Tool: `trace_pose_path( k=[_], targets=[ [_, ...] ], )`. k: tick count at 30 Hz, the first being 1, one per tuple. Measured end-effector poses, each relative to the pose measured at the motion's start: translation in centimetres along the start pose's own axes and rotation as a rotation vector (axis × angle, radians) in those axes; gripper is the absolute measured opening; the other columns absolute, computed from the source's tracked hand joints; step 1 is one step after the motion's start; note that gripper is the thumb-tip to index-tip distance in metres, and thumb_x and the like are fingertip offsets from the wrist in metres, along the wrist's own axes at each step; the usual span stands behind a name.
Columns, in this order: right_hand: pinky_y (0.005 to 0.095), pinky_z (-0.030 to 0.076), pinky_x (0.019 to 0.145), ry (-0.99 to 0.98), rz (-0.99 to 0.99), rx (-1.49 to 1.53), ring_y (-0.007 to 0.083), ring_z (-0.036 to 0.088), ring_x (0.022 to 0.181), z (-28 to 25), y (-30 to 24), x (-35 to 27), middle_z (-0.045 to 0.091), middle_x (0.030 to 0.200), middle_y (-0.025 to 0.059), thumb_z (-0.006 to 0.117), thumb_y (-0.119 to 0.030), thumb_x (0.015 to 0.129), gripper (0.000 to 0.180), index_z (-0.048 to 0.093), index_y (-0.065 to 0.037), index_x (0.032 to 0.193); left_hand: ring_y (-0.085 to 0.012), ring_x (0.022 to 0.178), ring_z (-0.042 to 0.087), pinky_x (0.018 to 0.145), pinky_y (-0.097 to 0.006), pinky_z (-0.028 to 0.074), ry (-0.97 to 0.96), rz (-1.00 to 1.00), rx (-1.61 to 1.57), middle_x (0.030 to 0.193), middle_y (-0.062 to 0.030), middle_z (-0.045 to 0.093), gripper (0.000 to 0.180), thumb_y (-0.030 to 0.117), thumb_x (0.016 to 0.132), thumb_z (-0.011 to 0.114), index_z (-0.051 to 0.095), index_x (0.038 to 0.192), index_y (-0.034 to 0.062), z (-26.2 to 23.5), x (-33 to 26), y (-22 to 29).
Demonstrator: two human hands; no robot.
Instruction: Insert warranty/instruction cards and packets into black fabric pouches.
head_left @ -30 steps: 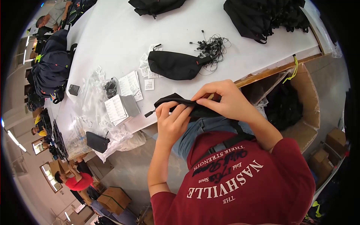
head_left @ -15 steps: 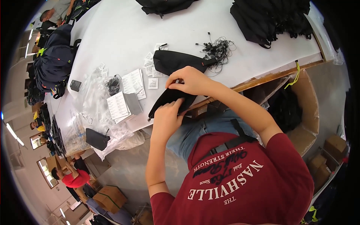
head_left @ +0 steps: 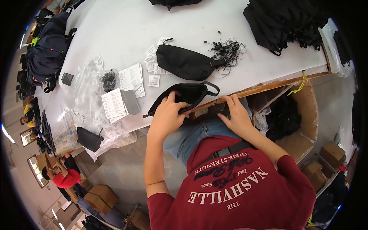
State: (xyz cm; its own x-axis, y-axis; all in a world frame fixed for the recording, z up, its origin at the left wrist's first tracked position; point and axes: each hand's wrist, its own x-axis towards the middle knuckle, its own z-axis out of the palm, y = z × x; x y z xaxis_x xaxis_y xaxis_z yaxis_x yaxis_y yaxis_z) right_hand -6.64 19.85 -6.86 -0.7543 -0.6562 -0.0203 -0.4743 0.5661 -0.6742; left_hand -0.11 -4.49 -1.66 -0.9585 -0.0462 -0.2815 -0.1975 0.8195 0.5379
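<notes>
A black zip pouch (head_left: 186, 93) with a wrist loop lies at the table's near edge, its mouth gaping. My left hand (head_left: 167, 113) grips its near side, fingers reaching into the opening and thumb at the rim. To the right of the pouch, my right hand (head_left: 236, 117) is off it, by the wooden edge, thumb and fingers apart. Whether anything small touches its fingertips is unclear. Just beyond lies a second black pouch (head_left: 188, 63), closed, its strap end by a tangle of black tag strings (head_left: 229, 51).
Small white labels (head_left: 154, 80), printed card stacks (head_left: 114, 104) and clear plastic bags (head_left: 82, 97) cover the left side. A small black pouch (head_left: 89, 138) lies at the left edge. Black bags (head_left: 283, 25) are heaped far right. An open carton (head_left: 306, 111) stands below the table's right side.
My right hand has let go of the pouch and drawn back to the right. The pouch's mouth now gapes wider, its loop showing. My left hand stays on it.
</notes>
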Motion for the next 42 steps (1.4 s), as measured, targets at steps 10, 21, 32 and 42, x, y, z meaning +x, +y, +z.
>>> trace_pose_path(
  k=[10, 21, 32, 42],
  targets=[
    [0.0238, 0.05, 0.076, -0.137, 0.402, 1.344, 0.0131, 0.065, 0.083, -7.9, 2.2, 1.1, 0.066, 0.088, 0.0112, 0.064, -0.005, 0.082, 0.06, 0.039, -0.008, 0.136, -0.035, 0.1, 0.055, 0.086, -0.039, 0.045, -0.003, 0.01, -0.01, 0.115, -0.0147, 0.056, 0.022, 0.02, 0.078, 0.069, 0.072, 0.097, 0.0096, 0.0, 0.0, -0.2],
    [0.036, 0.044, 0.098, -0.185, -0.422, 1.459, 0.0282, 0.054, 0.12, -6.1, 1.9, 10.8, 0.053, 0.13, 0.0184, 0.064, -0.034, 0.088, 0.061, 0.043, 0.002, 0.132, -0.0328, 0.094, 0.055, 0.085, -0.038, 0.047, 0.049, 0.005, 0.081, 0.113, -0.0115, 0.056, 0.024, 0.012, 0.072, 0.068, 0.073, 0.096, 0.0122, 1.0, -0.2, -0.1],
    [0.0189, 0.03, 0.046, 0.364, 0.286, 1.316, 0.0034, 0.044, 0.048, -1.5, -1.7, 15.3, 0.053, 0.055, -0.0025, 0.065, -0.029, 0.09, 0.029, 0.062, -0.01, 0.068, -0.0337, 0.096, 0.054, 0.083, -0.04, 0.047, 0.066, -0.009, 0.08, 0.112, -0.012, 0.055, 0.021, 0.014, 0.073, 0.069, 0.073, 0.093, 0.0127, 1.4, -0.5, 0.3],
    [0.0221, 0.02, 0.043, 0.413, 0.073, 0.997, 0.0025, 0.026, 0.046, -1.9, -3.3, 15.8, 0.041, 0.048, -0.0063, 0.068, -0.032, 0.088, 0.037, 0.06, -0.001, 0.068, -0.0321, 0.096, 0.055, 0.083, -0.039, 0.046, 0.121, 0.036, 0.088, 0.108, -0.0109, 0.058, 0.027, 0.016, 0.074, 0.071, 0.069, 0.099, 0.0098, 1.0, -0.6, -0.1]
  ],
)
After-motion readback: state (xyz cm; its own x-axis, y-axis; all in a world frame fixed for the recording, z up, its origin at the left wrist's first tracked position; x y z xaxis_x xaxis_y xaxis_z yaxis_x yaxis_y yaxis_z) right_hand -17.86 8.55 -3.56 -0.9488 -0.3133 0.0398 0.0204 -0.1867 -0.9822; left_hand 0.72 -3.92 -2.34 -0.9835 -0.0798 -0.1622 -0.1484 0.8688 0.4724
